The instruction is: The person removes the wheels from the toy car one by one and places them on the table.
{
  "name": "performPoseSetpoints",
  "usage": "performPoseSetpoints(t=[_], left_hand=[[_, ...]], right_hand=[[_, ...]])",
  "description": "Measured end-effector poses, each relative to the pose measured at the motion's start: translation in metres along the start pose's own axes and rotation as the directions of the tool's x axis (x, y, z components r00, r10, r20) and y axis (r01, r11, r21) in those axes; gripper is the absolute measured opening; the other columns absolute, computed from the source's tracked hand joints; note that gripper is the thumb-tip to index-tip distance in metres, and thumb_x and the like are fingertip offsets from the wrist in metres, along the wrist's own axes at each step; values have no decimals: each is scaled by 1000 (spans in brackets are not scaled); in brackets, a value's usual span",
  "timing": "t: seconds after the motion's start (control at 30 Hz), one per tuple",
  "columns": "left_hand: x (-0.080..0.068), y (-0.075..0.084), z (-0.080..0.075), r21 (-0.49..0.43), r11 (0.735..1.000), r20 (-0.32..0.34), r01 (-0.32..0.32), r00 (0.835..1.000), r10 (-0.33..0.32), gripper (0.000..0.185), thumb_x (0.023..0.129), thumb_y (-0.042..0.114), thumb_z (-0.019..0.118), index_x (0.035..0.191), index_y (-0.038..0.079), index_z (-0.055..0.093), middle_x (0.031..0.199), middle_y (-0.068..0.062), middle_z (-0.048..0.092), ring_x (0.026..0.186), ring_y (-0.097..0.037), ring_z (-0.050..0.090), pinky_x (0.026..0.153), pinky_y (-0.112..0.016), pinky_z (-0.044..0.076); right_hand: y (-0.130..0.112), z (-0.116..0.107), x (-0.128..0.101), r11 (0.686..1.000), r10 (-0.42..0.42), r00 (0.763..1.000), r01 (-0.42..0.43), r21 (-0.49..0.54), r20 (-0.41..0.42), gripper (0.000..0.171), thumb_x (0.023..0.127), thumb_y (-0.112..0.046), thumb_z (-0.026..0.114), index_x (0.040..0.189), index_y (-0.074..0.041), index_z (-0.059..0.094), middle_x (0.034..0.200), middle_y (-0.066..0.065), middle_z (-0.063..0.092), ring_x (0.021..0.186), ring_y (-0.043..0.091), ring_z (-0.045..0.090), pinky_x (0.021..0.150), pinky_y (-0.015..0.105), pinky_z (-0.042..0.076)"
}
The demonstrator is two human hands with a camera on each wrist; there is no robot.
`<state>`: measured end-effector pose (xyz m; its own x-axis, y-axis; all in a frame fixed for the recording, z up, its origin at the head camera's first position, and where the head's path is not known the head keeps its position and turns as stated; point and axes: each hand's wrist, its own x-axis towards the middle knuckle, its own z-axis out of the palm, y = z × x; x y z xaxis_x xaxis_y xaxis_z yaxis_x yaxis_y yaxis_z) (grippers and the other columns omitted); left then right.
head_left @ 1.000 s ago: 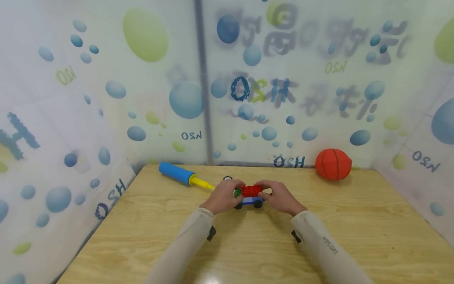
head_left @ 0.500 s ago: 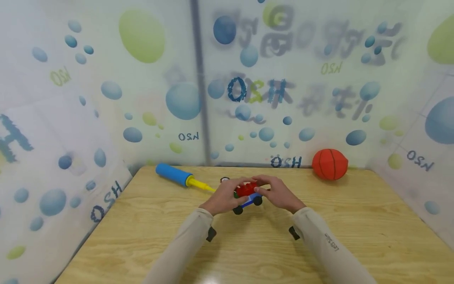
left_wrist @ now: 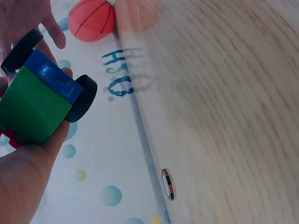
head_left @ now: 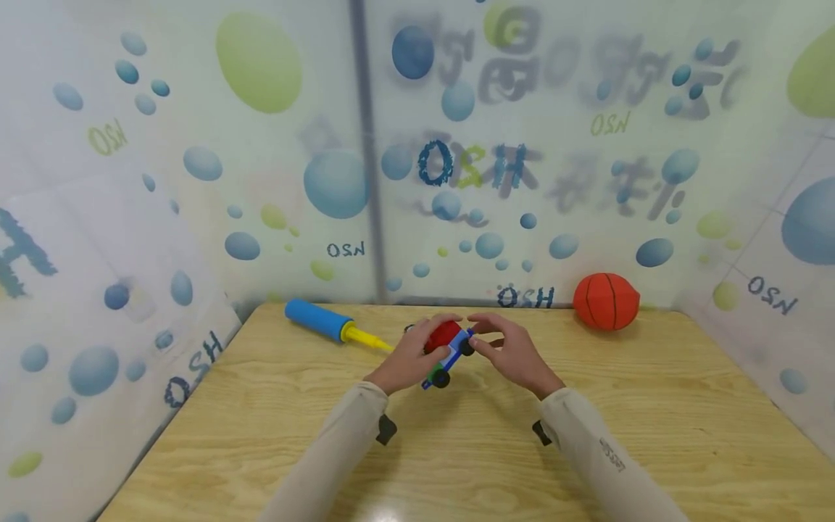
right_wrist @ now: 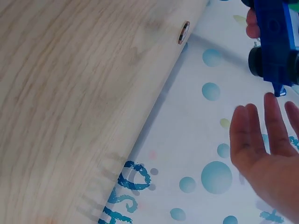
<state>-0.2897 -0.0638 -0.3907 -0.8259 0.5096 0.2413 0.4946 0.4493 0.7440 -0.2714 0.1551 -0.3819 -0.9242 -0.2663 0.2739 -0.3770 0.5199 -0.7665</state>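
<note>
My left hand (head_left: 411,357) grips a toy block car (head_left: 451,355), thumb on the near side and fingers over its red top. The car is tilted, its green end low to the left and its other end raised. It has a blue base and black wheels. In the left wrist view its green block (left_wrist: 35,106) faces the camera. My right hand (head_left: 518,353) is beside the raised end, fingers spread and fairly straight. In the right wrist view a fingertip (right_wrist: 270,99) lies close to the small blue hitch (right_wrist: 279,89); whether they touch I cannot tell.
On the wooden table (head_left: 652,406), a blue-and-yellow pump-like toy (head_left: 320,320) lies behind my left hand. A red ball with black lines (head_left: 607,301) sits at the back right. A small round disc (left_wrist: 168,184) lies near the back edge. Patterned curtains (head_left: 261,181) enclose the table.
The car has gone from level to steeply tilted, its green end swinging down and toward me. The right fingers have come off its red top and now stand by the raised end.
</note>
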Motion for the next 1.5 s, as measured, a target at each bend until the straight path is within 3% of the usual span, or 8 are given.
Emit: performPoseSetpoints(t=[0.13, 0.3, 0.53, 0.83, 1.03, 1.3, 1.5], left_hand=[[2, 1, -3, -70, 997, -27, 11, 1000, -13, 49, 100, 15, 54, 146, 29, 45, 133, -9, 59, 100, -22, 58, 83, -31, 53], [4, 4, -8, -129, 991, -48, 44, 998, -51, 49, 99, 15, 55, 143, 36, 45, 131, -9, 60, 99, -25, 59, 83, -34, 54], [0, 8, -8, -156, 985, -19, 76, 997, -80, 56, 101, 17, 56, 149, 42, 40, 148, -9, 50, 118, -29, 54, 97, -44, 55], [0, 9, -2, -230, 971, -29, 69, 997, -78, 52, 100, 17, 58, 144, 42, 46, 145, -2, 54, 113, -25, 57, 96, -40, 54], [0, 9, 0, -267, 961, -18, 76, 996, -84, 50, 98, 18, 63, 142, 36, 48, 141, -7, 55, 107, -26, 60, 93, -40, 56], [-2, 5, 2, -286, 950, 92, 128, 990, -106, 43, 100, 24, 63, 139, 30, 47, 140, -7, 51, 111, -29, 60, 96, -45, 55], [-4, 6, 7, -255, 962, 68, 95, 994, -80, 40, 99, 24, 63, 136, 29, 47, 136, -8, 54, 108, -27, 59, 93, -42, 55]], right_hand=[[-2, 1, -1, 999, -35, 997, 36, 10, -70, 39, 97, -18, 66, 135, -11, 59, 119, 14, 69, 110, 29, 65, 92, 49, 57], [-5, 2, 2, 996, -75, 991, 79, 33, -110, 34, 97, -17, 66, 130, -12, 63, 102, 11, 70, 94, 23, 68, 84, 42, 58], [-6, 3, 3, 992, -68, 997, 72, 105, -44, 31, 97, -13, 66, 128, -12, 65, 98, 14, 71, 88, 26, 69, 79, 33, 59], [-8, 6, -1, 967, -67, 997, 58, 250, 28, 31, 97, -10, 64, 128, -10, 65, 99, 28, 67, 81, 19, 69, 75, 30, 60], [-7, 6, -1, 967, -53, 998, 40, 252, 44, 27, 97, -11, 65, 124, -12, 67, 95, 23, 68, 76, 20, 68, 72, 29, 59], [-4, 6, -1, 971, -53, 996, 35, 234, 67, 22, 93, -14, 71, 115, -9, 70, 84, 20, 67, 64, 17, 63, 63, 30, 57], [-6, 4, -1, 976, -24, 998, 10, 219, 63, 21, 89, -11, 75, 110, -8, 73, 74, 14, 64, 62, 29, 64, 59, 34, 58]])
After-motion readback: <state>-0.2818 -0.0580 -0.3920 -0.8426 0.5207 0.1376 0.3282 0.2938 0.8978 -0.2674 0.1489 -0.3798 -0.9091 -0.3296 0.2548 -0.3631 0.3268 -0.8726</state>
